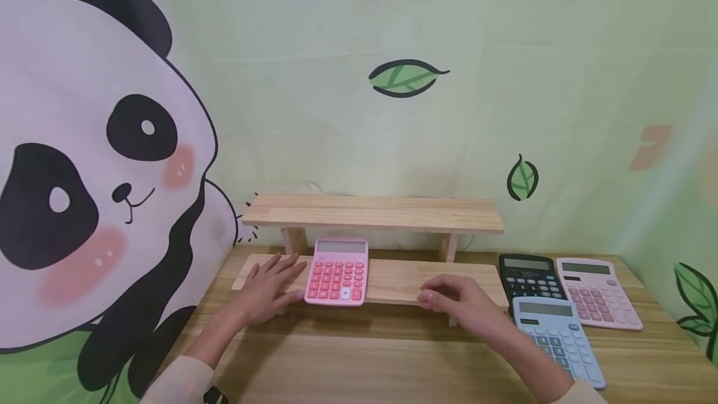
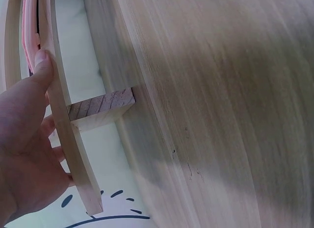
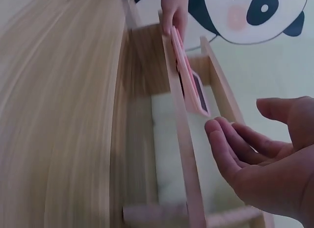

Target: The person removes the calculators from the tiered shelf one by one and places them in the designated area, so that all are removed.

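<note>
A pink calculator [image 1: 337,272] leans face-out on the lower board [image 1: 392,279] of a two-tier wooden shelf. My left hand [image 1: 272,288] rests on that board just left of the calculator, fingers spread. Its thumb [image 2: 43,66] reaches the calculator's lower left edge in the left wrist view. To the right, my right hand [image 1: 457,304] hovers by the front edge of the lower board, holding nothing. The right wrist view shows its fingers [image 3: 223,149] loosely bent, apart from the pink calculator [image 3: 189,81].
On the table [image 1: 348,366], right of the shelf, lie a black calculator [image 1: 527,270], a light pink one [image 1: 600,295] and a light blue one [image 1: 555,335] overlapping the black. The upper board [image 1: 373,212] stands behind, before a panda-print backdrop [image 1: 314,111].
</note>
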`<move>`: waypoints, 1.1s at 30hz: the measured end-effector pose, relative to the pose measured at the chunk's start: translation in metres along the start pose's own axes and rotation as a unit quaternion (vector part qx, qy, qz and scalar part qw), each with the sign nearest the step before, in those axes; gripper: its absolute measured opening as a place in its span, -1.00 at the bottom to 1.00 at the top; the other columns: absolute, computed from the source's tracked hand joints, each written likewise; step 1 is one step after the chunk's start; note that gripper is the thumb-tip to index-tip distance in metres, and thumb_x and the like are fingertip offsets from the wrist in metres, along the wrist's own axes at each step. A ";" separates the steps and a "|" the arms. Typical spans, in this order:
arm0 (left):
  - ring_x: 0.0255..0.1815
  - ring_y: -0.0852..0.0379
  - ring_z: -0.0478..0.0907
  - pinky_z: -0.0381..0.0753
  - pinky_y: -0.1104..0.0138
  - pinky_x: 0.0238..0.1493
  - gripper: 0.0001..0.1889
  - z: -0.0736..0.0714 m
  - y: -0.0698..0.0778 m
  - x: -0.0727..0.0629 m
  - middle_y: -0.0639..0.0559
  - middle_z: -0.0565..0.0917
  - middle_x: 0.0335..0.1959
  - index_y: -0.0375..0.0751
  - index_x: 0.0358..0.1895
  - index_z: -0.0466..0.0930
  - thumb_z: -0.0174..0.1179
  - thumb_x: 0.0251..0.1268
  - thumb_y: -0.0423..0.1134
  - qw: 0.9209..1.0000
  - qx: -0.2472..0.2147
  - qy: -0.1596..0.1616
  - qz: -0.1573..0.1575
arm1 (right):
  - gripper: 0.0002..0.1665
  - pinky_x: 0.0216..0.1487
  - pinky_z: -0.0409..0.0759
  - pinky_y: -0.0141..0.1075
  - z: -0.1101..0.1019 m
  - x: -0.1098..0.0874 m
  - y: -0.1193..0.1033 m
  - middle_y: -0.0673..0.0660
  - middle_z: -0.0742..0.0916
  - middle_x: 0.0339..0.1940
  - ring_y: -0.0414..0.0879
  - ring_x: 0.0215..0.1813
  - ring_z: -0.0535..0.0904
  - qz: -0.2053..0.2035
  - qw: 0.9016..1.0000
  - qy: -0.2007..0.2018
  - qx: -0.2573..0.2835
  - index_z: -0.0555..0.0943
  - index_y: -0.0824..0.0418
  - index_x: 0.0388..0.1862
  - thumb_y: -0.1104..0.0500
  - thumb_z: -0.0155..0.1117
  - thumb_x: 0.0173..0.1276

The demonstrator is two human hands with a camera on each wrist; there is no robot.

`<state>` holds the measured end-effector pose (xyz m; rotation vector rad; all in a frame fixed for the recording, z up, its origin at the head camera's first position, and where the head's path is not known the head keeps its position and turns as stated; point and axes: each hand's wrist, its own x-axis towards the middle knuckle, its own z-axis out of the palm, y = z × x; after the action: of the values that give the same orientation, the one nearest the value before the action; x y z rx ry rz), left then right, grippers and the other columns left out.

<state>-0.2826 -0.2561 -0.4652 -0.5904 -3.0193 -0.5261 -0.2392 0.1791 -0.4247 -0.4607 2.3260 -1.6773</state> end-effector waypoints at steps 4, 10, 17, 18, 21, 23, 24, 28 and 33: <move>0.70 -0.41 -0.04 -0.16 -0.49 0.55 -0.23 -0.001 0.001 0.001 -0.13 0.17 0.71 -0.02 0.66 0.30 0.16 0.55 0.26 1.000 0.003 -0.002 -0.002 | -0.58 0.18 0.74 -0.09 0.023 0.018 -0.002 0.31 0.80 0.00 0.11 0.07 0.78 -0.024 0.997 -0.005 0.067 0.59 0.54 0.20 0.18 0.26 0.64; 0.71 -0.41 -0.05 -0.17 -0.49 0.54 -0.23 -0.002 0.002 0.002 -0.13 0.17 0.72 -0.03 0.66 0.30 0.15 0.55 0.26 1.000 0.002 -0.007 -0.004 | -0.63 0.15 0.76 -0.05 0.055 0.038 0.000 0.40 0.79 -0.06 0.15 -0.01 0.81 -0.020 0.989 -0.017 0.146 0.54 0.64 0.18 0.30 0.21 0.63; 0.71 -0.40 -0.06 -0.17 -0.49 0.54 -0.23 -0.002 0.001 0.002 -0.13 0.17 0.72 -0.01 0.66 0.30 0.14 0.55 0.28 1.000 0.003 -0.009 -0.004 | -0.68 0.08 0.79 -0.03 0.080 0.047 0.000 0.39 0.81 -0.13 0.16 -0.09 0.83 0.001 0.986 -0.019 0.164 0.58 0.63 0.11 0.33 0.21 0.61; 0.71 -0.40 -0.06 -0.18 -0.49 0.54 -0.23 -0.002 0.000 0.002 -0.13 0.17 0.72 -0.01 0.66 0.30 0.14 0.55 0.29 1.000 0.003 -0.009 -0.005 | -0.69 0.07 0.79 -0.04 0.083 0.048 0.000 0.39 0.81 -0.15 0.16 -0.10 0.83 0.005 0.987 -0.019 0.162 0.58 0.63 0.10 0.34 0.20 0.61; 0.72 -0.39 -0.07 -0.19 -0.49 0.55 -0.22 -0.001 0.000 0.002 -0.13 0.16 0.72 0.00 0.66 0.29 0.13 0.54 0.30 1.000 0.001 -0.009 -0.006 | -0.71 0.03 0.80 -0.03 0.091 0.049 0.001 0.38 0.82 -0.19 0.15 -0.14 0.84 0.016 0.987 -0.018 0.158 0.61 0.62 0.06 0.34 0.19 0.59; 0.71 -0.40 -0.07 -0.19 -0.49 0.54 -0.22 -0.001 0.000 0.001 -0.13 0.17 0.72 -0.01 0.66 0.30 0.14 0.54 0.30 1.000 0.001 -0.008 -0.006 | -0.74 0.02 0.80 -0.01 0.097 0.049 0.002 0.37 0.83 -0.22 0.15 -0.17 0.84 0.022 0.987 -0.017 0.156 0.65 0.58 0.01 0.34 0.20 0.58; 0.71 -0.40 -0.07 -0.19 -0.49 0.54 -0.22 -0.001 0.001 0.001 -0.14 0.17 0.71 -0.01 0.66 0.30 0.14 0.54 0.29 1.000 0.001 -0.008 -0.006 | -0.75 0.02 0.80 -0.01 0.100 0.048 0.003 0.37 0.83 -0.22 0.15 -0.17 0.84 0.025 0.987 -0.018 0.156 0.66 0.56 -0.01 0.33 0.21 0.58; 0.71 -0.41 -0.05 -0.17 -0.50 0.54 -0.25 -0.002 0.003 0.000 -0.15 0.18 0.71 -0.04 0.65 0.31 0.15 0.56 0.25 1.000 0.003 -0.006 -0.003 | -0.75 -0.03 0.82 -0.07 0.109 0.045 0.007 0.38 0.83 -0.22 0.18 -0.17 0.85 0.039 0.985 -0.020 0.169 0.70 0.50 -0.07 0.27 0.26 0.58; 0.70 -0.42 -0.05 -0.16 -0.50 0.54 -0.24 -0.001 0.002 0.000 -0.16 0.19 0.70 -0.04 0.65 0.32 0.16 0.56 0.25 1.000 0.003 -0.001 0.001 | -0.67 -0.06 0.82 -0.14 0.117 0.046 0.011 0.41 0.83 -0.18 0.18 -0.15 0.85 0.051 0.982 -0.015 0.182 0.70 0.52 -0.04 0.19 0.26 0.61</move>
<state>-0.2821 -0.2545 -0.4631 -0.5939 -3.0205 -0.5173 -0.2401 0.0621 -0.4723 -0.2858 1.9215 -1.9705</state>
